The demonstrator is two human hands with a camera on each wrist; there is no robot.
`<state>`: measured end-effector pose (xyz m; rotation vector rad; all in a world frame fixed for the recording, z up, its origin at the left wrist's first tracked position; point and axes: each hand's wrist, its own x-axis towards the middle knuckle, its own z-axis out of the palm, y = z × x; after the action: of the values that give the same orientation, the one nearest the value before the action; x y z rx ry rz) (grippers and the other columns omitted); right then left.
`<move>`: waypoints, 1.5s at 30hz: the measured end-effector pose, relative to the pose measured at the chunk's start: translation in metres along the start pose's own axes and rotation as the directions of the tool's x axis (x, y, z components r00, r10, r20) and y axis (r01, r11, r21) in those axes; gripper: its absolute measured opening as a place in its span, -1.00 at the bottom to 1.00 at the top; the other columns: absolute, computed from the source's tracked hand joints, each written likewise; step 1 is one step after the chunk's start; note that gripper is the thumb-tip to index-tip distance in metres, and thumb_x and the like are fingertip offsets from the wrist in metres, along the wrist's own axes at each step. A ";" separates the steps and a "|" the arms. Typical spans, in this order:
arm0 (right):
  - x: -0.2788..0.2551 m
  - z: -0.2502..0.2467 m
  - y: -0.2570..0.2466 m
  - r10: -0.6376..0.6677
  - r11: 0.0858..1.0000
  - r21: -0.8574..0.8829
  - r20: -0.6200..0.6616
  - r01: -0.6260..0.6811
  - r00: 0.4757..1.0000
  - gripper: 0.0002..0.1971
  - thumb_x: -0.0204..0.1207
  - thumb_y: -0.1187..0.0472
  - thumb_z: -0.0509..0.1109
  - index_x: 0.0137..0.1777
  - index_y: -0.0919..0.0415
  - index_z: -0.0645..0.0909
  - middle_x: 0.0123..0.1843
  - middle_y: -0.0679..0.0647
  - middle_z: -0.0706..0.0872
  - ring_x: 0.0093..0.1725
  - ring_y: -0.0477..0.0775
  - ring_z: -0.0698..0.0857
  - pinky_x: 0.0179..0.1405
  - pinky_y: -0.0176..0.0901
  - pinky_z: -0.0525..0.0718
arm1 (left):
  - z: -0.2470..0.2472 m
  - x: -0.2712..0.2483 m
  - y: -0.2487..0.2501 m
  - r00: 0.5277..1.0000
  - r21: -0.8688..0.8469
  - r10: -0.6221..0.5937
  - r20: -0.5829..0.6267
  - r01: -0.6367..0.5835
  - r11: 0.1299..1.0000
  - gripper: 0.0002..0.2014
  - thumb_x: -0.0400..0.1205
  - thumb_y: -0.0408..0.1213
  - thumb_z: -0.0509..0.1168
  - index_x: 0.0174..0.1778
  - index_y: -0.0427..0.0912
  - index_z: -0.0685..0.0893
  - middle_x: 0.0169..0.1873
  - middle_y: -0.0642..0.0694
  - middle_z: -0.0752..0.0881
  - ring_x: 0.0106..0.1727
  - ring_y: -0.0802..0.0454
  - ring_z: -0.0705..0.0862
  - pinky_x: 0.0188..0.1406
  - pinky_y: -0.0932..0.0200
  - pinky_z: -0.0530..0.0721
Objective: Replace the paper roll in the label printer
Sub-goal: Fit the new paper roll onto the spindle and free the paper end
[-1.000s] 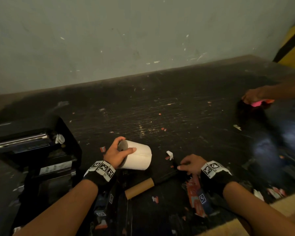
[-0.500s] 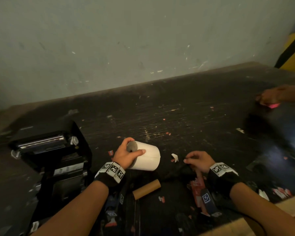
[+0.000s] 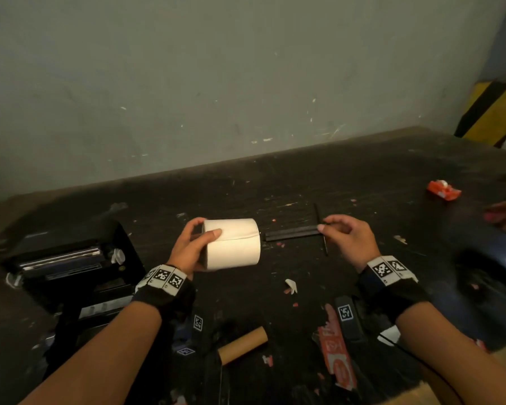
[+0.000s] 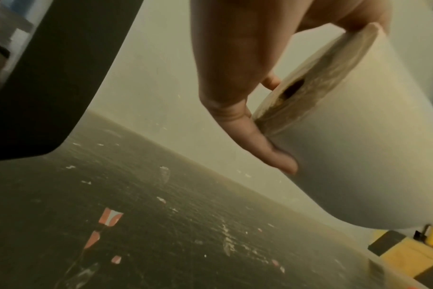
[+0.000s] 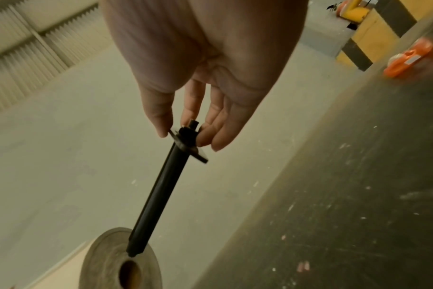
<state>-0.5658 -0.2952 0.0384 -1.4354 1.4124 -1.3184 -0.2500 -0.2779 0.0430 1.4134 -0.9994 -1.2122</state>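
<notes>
Held mid-frame above the scuffed black table (image 3: 362, 176): one smooth white paper roll (image 3: 234, 244), left hand (image 3: 192, 247) wrapped round its end; one slim black ribbed spindle (image 3: 292, 232), flange pinched in right hand (image 3: 348, 235) fingertips, tip just short of the roll's core. Lower left, one open black label printer (image 3: 70, 267). Bottom centre, one bare cardboard tube (image 3: 242, 344) among paper scraps. Upper right, one orange tape dispenser (image 3: 443, 190).

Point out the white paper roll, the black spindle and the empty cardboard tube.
white paper roll (image 3: 234, 247), head view, on its curved side.
black spindle (image 5: 161, 195), right wrist view, midway along its shaft.
empty cardboard tube (image 3: 242, 344), head view, middle of its length.
</notes>
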 end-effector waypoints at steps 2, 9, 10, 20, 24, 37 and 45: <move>-0.001 0.004 -0.011 -0.028 0.997 0.078 0.003 0.028 1.000 -0.84 0.36 0.22 0.54 -0.10 0.00 0.69 -0.17 0.03 0.79 -0.09 -0.02 0.74 0.03 -0.09 0.66 | -0.003 0.001 0.006 1.000 -0.045 0.021 0.023 -0.020 0.999 -0.66 0.50 -0.16 0.39 0.17 0.16 0.54 0.21 -0.14 0.60 0.21 -0.28 0.63 -0.08 -0.31 0.72; -0.002 0.012 -0.029 -0.083 0.980 0.182 0.018 0.079 0.996 -0.81 0.37 0.31 0.51 -0.04 0.08 0.68 -0.17 -0.01 0.77 -0.16 -0.18 0.73 -0.12 -0.35 0.64 | -0.012 0.001 0.014 0.994 -0.125 0.069 0.081 -0.059 0.990 -0.61 0.39 -0.11 0.42 0.13 0.13 0.55 0.26 -0.16 0.56 0.20 -0.25 0.62 -0.08 -0.30 0.72; -0.002 0.013 -0.029 -0.091 0.981 0.176 0.030 0.085 0.995 -0.80 0.37 0.31 0.51 -0.03 0.09 0.68 -0.16 -0.02 0.76 -0.18 -0.24 0.72 -0.20 -0.43 0.63 | -0.013 0.001 0.015 0.994 -0.138 0.065 0.086 -0.053 0.989 -0.61 0.37 -0.09 0.42 0.12 0.14 0.56 0.28 -0.17 0.55 0.23 -0.28 0.61 -0.06 -0.33 0.71; -0.003 0.021 -0.029 -0.072 0.968 0.243 0.015 0.066 0.997 -0.79 0.35 0.28 0.54 -0.08 0.00 0.71 -0.09 0.07 0.81 -0.01 0.00 0.77 0.08 -0.07 0.67 | -0.014 -0.007 0.016 0.990 -0.234 0.076 0.121 -0.046 0.971 -0.58 0.38 -0.04 0.36 0.17 0.14 0.54 0.31 -0.19 0.55 0.24 -0.30 0.60 -0.22 -0.22 0.72; -0.007 0.021 -0.030 -0.068 0.968 0.245 0.052 0.053 0.996 -0.79 0.36 0.29 0.53 -0.08 -0.01 0.71 -0.06 0.11 0.81 0.03 0.05 0.77 0.15 0.00 0.66 | -0.014 -0.011 0.018 0.989 -0.298 0.082 0.126 -0.041 0.954 -0.59 0.38 -0.04 0.34 0.17 0.12 0.55 0.26 -0.16 0.58 0.19 -0.25 0.64 -0.25 -0.20 0.72; -0.017 0.040 -0.045 -0.199 0.966 0.191 0.116 0.175 0.973 -0.77 0.36 0.33 0.52 -0.06 0.02 0.70 -0.12 -0.08 0.77 -0.15 -0.36 0.73 -0.19 -0.49 0.65 | -0.013 -0.017 0.022 0.971 -0.291 0.130 0.201 -0.067 0.954 -0.47 0.25 -0.02 0.43 0.16 0.08 0.55 0.23 -0.18 0.60 0.16 -0.25 0.64 -0.29 -0.18 0.73; -0.033 0.074 -0.047 -0.189 0.969 0.203 0.244 0.140 0.951 -0.78 0.47 0.29 0.42 0.01 -0.06 0.66 0.02 -0.04 0.75 0.04 -0.09 0.73 0.02 -0.19 0.68 | 0.004 -0.017 0.023 0.958 -0.286 0.163 0.238 -0.091 0.954 -0.51 0.27 -0.05 0.44 0.13 0.09 0.57 0.20 -0.17 0.60 0.15 -0.25 0.64 -0.09 -0.26 0.70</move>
<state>-0.4788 -0.2684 0.0615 -1.5629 0.9906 -1.2694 -0.2568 -0.2660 0.0684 0.9773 -1.0384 -1.4019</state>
